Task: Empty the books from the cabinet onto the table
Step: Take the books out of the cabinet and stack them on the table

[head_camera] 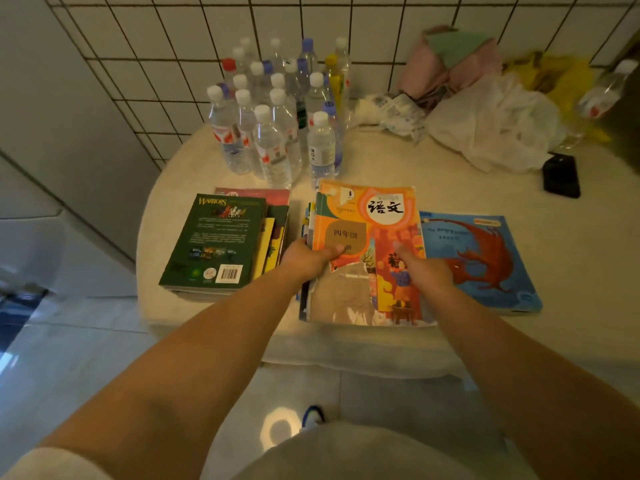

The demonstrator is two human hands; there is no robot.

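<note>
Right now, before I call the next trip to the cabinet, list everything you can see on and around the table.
Table: one, cream, round-edged, against the tiled wall.
Green book stack: one pile, dark green Warriors cover on top, left part of the table.
Orange textbook pile: one pile, orange cover on top, centre, at the near edge.
Blue book: one, blue with a red creature, lying flat right of the orange pile.
Water bottles: about twenty, clear, caps mostly white, clustered at the back left.
Plastic bags: several, white, pink and yellow, back right.
Black object: one, right side; cannot tell what it is.
Left hand: grips the orange pile's left edge.
Right hand: thumb rests on the orange cover.
</note>
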